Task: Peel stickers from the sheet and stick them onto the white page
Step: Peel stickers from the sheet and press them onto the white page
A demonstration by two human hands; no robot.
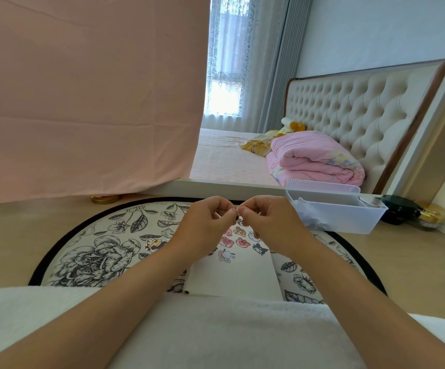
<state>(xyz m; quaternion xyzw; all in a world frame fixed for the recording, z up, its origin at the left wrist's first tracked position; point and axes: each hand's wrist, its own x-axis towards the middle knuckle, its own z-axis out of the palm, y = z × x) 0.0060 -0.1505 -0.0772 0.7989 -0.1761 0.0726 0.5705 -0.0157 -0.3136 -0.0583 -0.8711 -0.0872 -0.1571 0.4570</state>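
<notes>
A white page (pixel 238 275) lies on the round floral mat (pixel 91 251) in front of me, with several cartoon stickers (pixel 236 241) stuck on its far part. My left hand (pixel 205 222) and my right hand (pixel 266 219) are raised just above the page's far end, fingertips meeting. Together they pinch a small dark sticker piece (pixel 238 216) between thumbs and forefingers. Both hands cover part of the page; no separate sticker sheet shows. One more sticker (pixel 154 243) lies on the mat left of the page.
A clear plastic bin (pixel 349 217) stands at the mat's right far edge, with dark and gold jars (pixel 400 211) beyond it. A gold lid (pixel 104 199) sits under the pink cloth at the back left. A white towel (pixel 216 328) covers my lap.
</notes>
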